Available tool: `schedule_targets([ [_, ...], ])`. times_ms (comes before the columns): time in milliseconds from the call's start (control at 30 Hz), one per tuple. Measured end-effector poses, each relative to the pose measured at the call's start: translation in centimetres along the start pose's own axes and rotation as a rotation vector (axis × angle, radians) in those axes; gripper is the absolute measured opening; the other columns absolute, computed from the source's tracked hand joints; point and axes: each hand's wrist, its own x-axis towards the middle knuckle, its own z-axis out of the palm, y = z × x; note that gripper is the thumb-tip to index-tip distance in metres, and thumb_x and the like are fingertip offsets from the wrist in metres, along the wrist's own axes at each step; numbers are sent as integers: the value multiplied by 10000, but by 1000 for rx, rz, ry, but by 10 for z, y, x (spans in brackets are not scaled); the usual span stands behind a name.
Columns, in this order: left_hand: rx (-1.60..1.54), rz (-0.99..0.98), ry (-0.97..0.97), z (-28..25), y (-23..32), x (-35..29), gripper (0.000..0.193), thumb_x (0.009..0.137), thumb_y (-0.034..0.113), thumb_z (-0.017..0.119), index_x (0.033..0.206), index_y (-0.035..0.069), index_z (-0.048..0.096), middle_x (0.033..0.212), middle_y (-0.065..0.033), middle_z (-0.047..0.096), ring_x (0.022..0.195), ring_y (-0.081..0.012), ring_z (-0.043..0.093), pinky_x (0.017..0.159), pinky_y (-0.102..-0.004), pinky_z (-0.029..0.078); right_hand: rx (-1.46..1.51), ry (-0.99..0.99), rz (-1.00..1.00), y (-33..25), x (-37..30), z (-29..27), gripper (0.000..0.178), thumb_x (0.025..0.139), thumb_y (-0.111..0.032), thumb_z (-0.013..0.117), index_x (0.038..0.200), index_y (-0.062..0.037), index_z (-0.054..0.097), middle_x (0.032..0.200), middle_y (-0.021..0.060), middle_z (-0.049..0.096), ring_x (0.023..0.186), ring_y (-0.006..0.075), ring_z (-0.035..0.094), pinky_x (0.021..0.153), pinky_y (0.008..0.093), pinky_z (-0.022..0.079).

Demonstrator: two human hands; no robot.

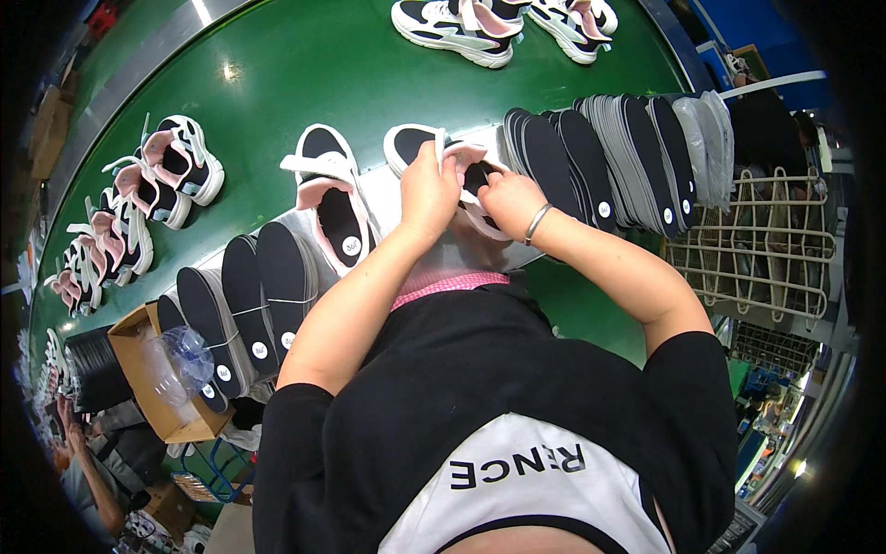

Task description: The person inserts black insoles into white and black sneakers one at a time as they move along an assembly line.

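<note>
A white, black and pink sneaker (399, 146) is between my hands, its toe pointing away from me. My left hand (430, 192) grips the sneaker's tongue and strap at the opening. At the collar, my right hand (513, 199) is closed, its fingertips reaching into the dark shoe opening; what lies under them inside is hidden. A metal bangle (538, 222) is on my right wrist. Just left stands the matching sneaker (323, 146), strap loose, with a black insole (341, 222) bearing a round white sticker in it.
Stacks of black insoles (558, 157) stand at the right, more insole stacks (242, 286) at the left. A cardboard box (129, 355) holds clear plastic. Sneakers (185, 166) line the green table's (277, 74) left side; others (461, 32) stand far off. A wire rack (757, 245) is at right.
</note>
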Motion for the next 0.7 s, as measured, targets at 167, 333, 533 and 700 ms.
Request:
schedule_targets([
  [167,7,-13,-7,1,-1,0,173,781,140,494,846,-20,484,764,-231,555,729,-391,537,622,-404,420,90,-121,63,3,14,-3,130,671,-138,548,730,-41,613,849,127,588,805,256,575,687,345,474],
  [333,-37,-21,-19,-1,4,0,170,780,137,493,833,-24,481,742,-223,561,710,-382,547,617,-404,429,216,-291,75,8,28,0,237,677,-122,561,891,-28,596,937,181,579,925,287,541,821,335,413],
  [533,-4,9,-19,8,-3,4,171,784,138,494,841,-23,480,756,-230,558,722,-387,551,611,-395,429,42,-462,105,-1,37,-19,298,653,-108,596,945,-45,604,981,138,584,915,257,561,793,307,436],
  [700,-30,47,-14,9,-3,4,178,785,142,494,852,-21,478,762,-233,558,727,-389,548,614,-400,428,-31,-428,114,3,35,-17,270,634,-84,615,903,-61,620,938,115,603,915,223,566,766,298,450],
])
